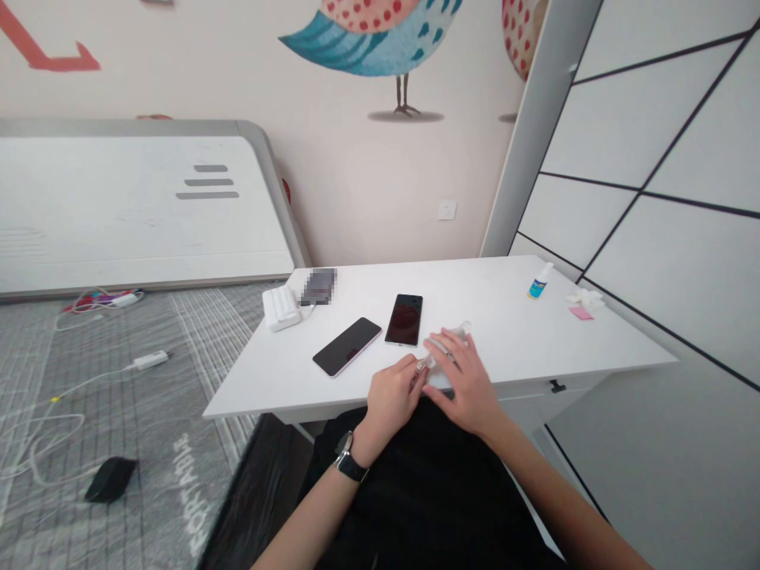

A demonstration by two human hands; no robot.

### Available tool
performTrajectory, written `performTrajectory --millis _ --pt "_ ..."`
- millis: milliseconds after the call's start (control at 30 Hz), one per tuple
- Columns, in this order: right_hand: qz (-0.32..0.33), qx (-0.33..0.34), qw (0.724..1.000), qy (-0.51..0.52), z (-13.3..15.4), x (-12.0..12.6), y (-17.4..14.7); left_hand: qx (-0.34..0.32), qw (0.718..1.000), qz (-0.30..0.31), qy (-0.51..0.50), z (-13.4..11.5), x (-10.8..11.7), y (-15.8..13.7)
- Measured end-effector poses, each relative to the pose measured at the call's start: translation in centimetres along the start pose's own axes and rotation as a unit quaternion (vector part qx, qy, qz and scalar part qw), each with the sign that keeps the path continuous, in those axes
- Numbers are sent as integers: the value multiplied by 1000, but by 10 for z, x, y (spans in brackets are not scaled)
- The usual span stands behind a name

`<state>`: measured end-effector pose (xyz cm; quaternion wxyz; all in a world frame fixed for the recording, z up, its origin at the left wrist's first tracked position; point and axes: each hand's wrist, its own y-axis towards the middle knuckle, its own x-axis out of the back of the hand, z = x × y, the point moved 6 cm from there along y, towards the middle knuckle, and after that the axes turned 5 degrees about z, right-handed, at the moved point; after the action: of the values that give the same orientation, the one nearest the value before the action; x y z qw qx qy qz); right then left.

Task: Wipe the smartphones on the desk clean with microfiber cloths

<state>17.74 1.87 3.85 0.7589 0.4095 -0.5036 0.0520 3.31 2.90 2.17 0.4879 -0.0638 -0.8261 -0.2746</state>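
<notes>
A clear, see-through piece [464,327], apparently a soft phone case, lies at the front edge of the white desk, largely covered by my hands. My left hand [392,389] is closed, its fingers pinching the near left end of the case. Across the top of the case rests my right hand [466,381], fingers stretched out and thumb apart. Just beyond my hands lies a dark-screened phone [404,320], face up. Another phone [347,347] with a black screen lies at an angle to the left of it.
At the desk's left end sit a white box-like charger [280,308] and a pixelated dark item [320,286]. A small blue-and-white bottle [540,282], a pink slip [581,313] and crumpled white scraps [587,298] lie on the right. White cables [83,384] trail over the grey mat.
</notes>
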Motion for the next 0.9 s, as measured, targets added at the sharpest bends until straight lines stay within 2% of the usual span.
performTrajectory --millis 67,100,267,333,433,500,567,667,733,833,900 --pt "29 54 998 8 17 -5 -2 -1 1000 -6 1 2 -1 -1" --pt "30 55 998 3 18 -5 -2 -2 1000 -6 2 2 -1 -1" --pt "-42 -91 994 -32 -27 3 1 -9 1000 1 -8 -3 0 0" --pt "-52 -78 996 -15 -24 3 1 -4 999 -18 -30 -4 4 0" --pt "-58 2 998 27 5 0 0 3 992 -78 -99 -5 16 -1" --pt "-102 19 993 51 19 3 -3 -6 977 -134 -163 -7 29 -3" --pt "-154 -4 984 94 20 7 -6 -16 955 -189 -227 -10 42 -5" --pt "-158 -69 964 202 9 4 -4 -21 923 -235 -304 -14 53 -6" --pt "-153 -125 943 267 1 0 -2 -9 918 -222 -328 -14 49 -4" --pt "-187 -204 906 320 -8 1 -3 27 933 -145 -329 -10 30 2" --pt "-217 -232 894 317 -11 7 -4 42 947 -93 -306 -6 18 5"
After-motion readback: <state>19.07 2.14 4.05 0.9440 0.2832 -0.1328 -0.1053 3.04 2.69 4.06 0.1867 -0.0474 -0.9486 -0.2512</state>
